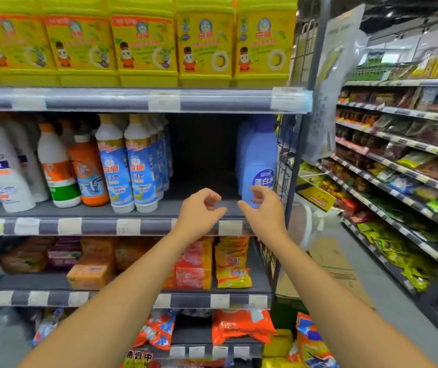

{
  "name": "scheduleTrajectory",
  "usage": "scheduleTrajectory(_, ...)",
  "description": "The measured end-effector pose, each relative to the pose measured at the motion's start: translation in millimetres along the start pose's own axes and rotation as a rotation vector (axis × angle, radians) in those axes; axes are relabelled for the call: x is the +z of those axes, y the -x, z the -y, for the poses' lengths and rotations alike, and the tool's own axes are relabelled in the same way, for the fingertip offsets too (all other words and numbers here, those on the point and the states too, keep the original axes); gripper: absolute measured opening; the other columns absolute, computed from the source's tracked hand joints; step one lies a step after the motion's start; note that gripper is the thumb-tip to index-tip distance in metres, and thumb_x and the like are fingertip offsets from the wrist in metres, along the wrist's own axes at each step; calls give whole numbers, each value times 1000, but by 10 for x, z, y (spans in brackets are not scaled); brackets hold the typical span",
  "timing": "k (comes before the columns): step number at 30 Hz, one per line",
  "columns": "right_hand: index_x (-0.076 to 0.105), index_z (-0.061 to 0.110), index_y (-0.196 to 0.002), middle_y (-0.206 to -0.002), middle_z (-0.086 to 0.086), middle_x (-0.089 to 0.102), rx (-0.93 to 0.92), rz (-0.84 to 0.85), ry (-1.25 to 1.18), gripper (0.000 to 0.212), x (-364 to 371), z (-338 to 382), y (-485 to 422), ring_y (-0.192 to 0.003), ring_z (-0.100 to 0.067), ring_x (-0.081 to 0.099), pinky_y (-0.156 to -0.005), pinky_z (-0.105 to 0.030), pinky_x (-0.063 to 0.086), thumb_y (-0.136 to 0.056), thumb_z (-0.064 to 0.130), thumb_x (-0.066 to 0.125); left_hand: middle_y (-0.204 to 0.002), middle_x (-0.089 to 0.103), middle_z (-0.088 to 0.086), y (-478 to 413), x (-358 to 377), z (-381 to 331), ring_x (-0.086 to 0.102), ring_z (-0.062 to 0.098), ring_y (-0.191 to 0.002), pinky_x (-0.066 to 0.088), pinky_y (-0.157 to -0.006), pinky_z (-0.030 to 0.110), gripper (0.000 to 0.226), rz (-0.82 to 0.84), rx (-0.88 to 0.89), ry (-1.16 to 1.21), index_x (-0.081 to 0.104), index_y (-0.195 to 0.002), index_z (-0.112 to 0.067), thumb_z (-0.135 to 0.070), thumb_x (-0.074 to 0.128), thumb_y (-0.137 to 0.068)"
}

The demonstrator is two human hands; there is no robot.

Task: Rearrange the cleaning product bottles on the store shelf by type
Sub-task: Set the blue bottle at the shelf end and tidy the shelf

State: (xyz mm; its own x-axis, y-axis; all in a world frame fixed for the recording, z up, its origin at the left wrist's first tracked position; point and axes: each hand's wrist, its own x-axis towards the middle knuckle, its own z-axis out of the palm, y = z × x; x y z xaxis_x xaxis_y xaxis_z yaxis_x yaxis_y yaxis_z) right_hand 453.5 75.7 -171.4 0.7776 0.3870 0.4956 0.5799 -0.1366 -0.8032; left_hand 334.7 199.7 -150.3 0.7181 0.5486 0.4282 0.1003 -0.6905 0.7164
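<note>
Right then, both hands were up at the middle shelf (pixel 143 211) and neither had hold of anything. The right hand (pixel 264 209) had its fingers curled loosely, thumb and fingers apart, and sat directly in front of the foot of the pale blue bottle (pixel 259 158); whether a fingertip was brushing the label I could not tell. The left hand (pixel 199 211) hovered with thumb and forefinger nearly pinched, empty, over the bare front edge of the shelf.

That blue bottle stood upright at the far right end, its long axis vertical, with more of the same kind lined up behind it. It lay just beyond and slightly above the right hand, so the right hand was clearly the nearer one; the left was well off to the side.

Between that bottle and the white-and-blue bottles (pixel 129 168) further left was an open dark gap, and the left hand was level with it. Past those stood an orange bottle (pixel 89 172) and a white bottle with orange and green bands (pixel 57 171). On my reading, the next grab belonged to the right hand, closing round the blue bottle's lower body.
</note>
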Motion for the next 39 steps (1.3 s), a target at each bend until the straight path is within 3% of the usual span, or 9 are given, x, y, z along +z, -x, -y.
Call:
scheduleTrajectory(6,52,17,-126,-120,-3,60,94,-44,-22,57,-353,-291,-230,-103,-11,56,-81,-25,48,-77,30,77,-111,63,-3,-198,364,-234,61,8,-91,48,-73,20,38,-7,-154,122,59,-120,-21,-29,72,-85)
scheduleTrajectory(11,33,14,-145,-141,-7,48,235,124,-53,77,-367,-457,-623,-123,-19,50,-97,-33,46,-81,22,75,-129,58,7,-470,605,-285,56,13,-102,41,-62,14,49,16,-220,145,47,-136,-17,-23,66,-91)
scheduleTrajectory(15,38,14,-140,-134,-6,56,199,224,-55,67,-332,-567,-791,-114,-16,55,-91,-32,50,-83,13,73,-130,61,9,-625,794,-243,60,18,-112,52,-78,25,42,85,-205,126,48,-136,-13,-17,58,-95)
scheduleTrajectory(23,44,17,-129,-122,-1,59,178,177,-14,71,-231,-691,-831,-107,-17,60,-84,-34,56,-71,27,83,-116,66,5,-781,905,-58,59,9,-92,41,-59,14,27,81,-192,91,57,-123,-14,-18,54,-97)
scheduleTrajectory(27,45,22,-124,-113,8,60,164,173,-44,71,-254,-726,-823,-99,-7,61,-77,-27,55,-68,46,81,-123,64,6,-853,874,20,61,15,-101,53,-78,29,32,101,-224,111,53,-131,-14,-20,50,-99)
scheduleTrajectory(31,44,21,-137,-133,-2,55,403,143,-421,63,-260,-730,-1005,-120,-16,53,-100,-40,44,-85,57,46,-141,52,6,-1068,840,-30,50,25,-127,40,-105,40,56,-63,-450,560,41,-144,-16,-48,40,-98)
scheduleTrajectory(33,42,19,-142,-138,-5,53,525,137,-629,60,-200,-703,-1132,-126,-20,50,-110,-45,35,-93,54,39,-128,65,2,-1160,896,-128,59,22,-119,47,-100,40,63,-42,-544,877,49,-139,-17,-60,38,-94)
scheduleTrajectory(35,47,19,-138,-127,-5,63,589,92,-727,56,-145,-644,-1213,-115,-20,59,-102,-43,43,-96,54,36,-98,77,3,-1212,970,-211,73,23,-92,58,-76,36,59,7,-592,1067,65,-114,-19,-66,37,-92)
scheduleTrajectory(39,62,18,-115,-96,-3,75,646,73,-812,51,-112,-558,-1261,-87,-20,72,-70,-32,55,-97,54,31,-99,76,11,-1279,1114,-244,72,30,-95,55,-92,47,67,65,-582,1095,73,-103,-17,-69,32,-91)
